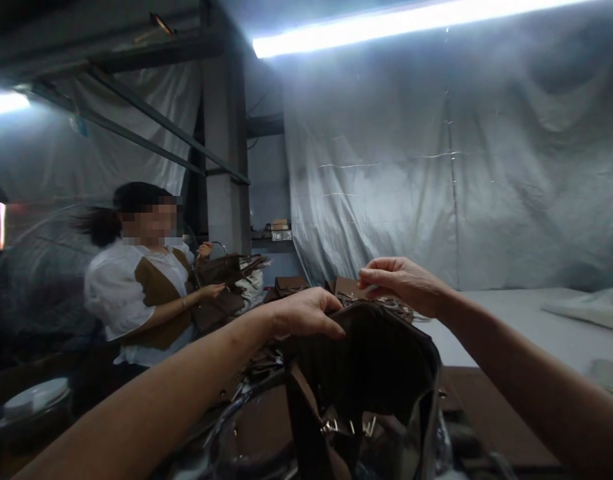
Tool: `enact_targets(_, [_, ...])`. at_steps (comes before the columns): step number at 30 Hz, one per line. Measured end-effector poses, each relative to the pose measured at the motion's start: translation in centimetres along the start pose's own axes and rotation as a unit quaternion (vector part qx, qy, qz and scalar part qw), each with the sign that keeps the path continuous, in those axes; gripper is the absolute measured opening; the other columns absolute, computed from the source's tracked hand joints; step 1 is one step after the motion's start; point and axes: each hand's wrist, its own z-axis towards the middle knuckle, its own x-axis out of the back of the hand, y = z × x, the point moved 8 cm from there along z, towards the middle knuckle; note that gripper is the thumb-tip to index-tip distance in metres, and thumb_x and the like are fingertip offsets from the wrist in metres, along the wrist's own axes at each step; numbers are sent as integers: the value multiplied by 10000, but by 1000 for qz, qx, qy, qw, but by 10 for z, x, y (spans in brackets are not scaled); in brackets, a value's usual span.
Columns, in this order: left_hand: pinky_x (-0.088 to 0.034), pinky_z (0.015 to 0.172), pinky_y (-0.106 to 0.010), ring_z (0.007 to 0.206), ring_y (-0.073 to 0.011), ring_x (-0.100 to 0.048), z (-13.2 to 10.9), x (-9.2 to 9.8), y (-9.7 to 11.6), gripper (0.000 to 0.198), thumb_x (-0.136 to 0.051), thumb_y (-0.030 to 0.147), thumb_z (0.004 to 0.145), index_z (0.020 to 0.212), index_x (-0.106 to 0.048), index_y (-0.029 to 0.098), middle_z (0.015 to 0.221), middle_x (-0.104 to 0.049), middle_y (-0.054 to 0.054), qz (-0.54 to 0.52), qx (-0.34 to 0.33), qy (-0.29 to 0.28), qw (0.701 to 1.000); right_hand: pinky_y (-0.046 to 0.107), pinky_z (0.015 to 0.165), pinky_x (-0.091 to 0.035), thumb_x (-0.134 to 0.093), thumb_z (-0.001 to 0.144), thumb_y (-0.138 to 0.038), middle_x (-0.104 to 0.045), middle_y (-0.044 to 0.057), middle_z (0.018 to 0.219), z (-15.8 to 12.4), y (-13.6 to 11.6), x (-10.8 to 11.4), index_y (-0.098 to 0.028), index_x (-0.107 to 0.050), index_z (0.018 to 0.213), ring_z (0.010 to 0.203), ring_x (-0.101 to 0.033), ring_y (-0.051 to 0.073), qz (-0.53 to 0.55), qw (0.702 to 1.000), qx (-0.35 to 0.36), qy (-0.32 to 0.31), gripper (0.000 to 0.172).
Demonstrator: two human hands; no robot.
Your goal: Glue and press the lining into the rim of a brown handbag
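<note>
A dark brown leather bag (pixel 371 373) stands open right in front of me, with metal fittings on a strap near its lower front. My left hand (pixel 306 313) is closed on the bag's upper rim at the left. My right hand (pixel 401 283) is closed in a pinch at the far top edge of the bag, fingers curled down; I cannot make out what lies between them. Both forearms reach in from the bottom corners.
A co-worker in a white and brown top (pixel 146 293) stands at the left, holding another brown bag (pixel 221 273). More brown bag pieces (pixel 291 285) lie on the table behind. A white table surface (pixel 516 320) stretches right. Grey sheeting covers the walls.
</note>
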Motion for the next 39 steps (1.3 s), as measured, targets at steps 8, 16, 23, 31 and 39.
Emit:
enact_targets(8, [-378,490,-170,537,-82,-487,19,-42,9,309,-648,278,642,918,-662,141,682,-597,16,25,5,-63,998,283,698,-400,-681,710,-307,-533,17,888,-65,-3,7,-180,-623,721,782,-511,159,-383,919,74,65,140])
enact_targets(16, [-390,550,-167,611,-81,-508,25,-66,18,277,-613,224,684,948,-651,149,764,-615,21,-19,-18,-114,993,319,688,-416,-717,688,-335,-529,54,872,-86,-1,2,-170,-629,723,898,-461,234,-562,817,89,93,189])
enact_targets(23, [-447,645,-206,710,-122,-573,28,-73,11,330,-611,213,689,1008,-639,136,859,-646,-7,-36,-19,-104,994,299,668,-400,-574,750,-121,-548,62,809,-81,8,2,-162,-584,616,883,-460,216,-575,804,122,93,141])
enact_targets(31, [-475,688,-224,790,-160,-612,28,-79,3,316,-602,186,675,986,-642,144,918,-664,-16,-47,-24,-101,994,261,695,-390,-582,654,9,-571,14,742,-86,14,1,-159,-532,565,792,-475,159,-445,870,199,73,196])
enact_targets(39, [-488,710,-239,784,-156,-619,29,-84,-3,344,-599,181,684,1025,-635,170,950,-668,-19,-93,-8,-113,989,250,663,-403,-559,648,5,-585,2,762,-86,23,11,-156,-554,592,680,-527,127,-363,911,166,104,170])
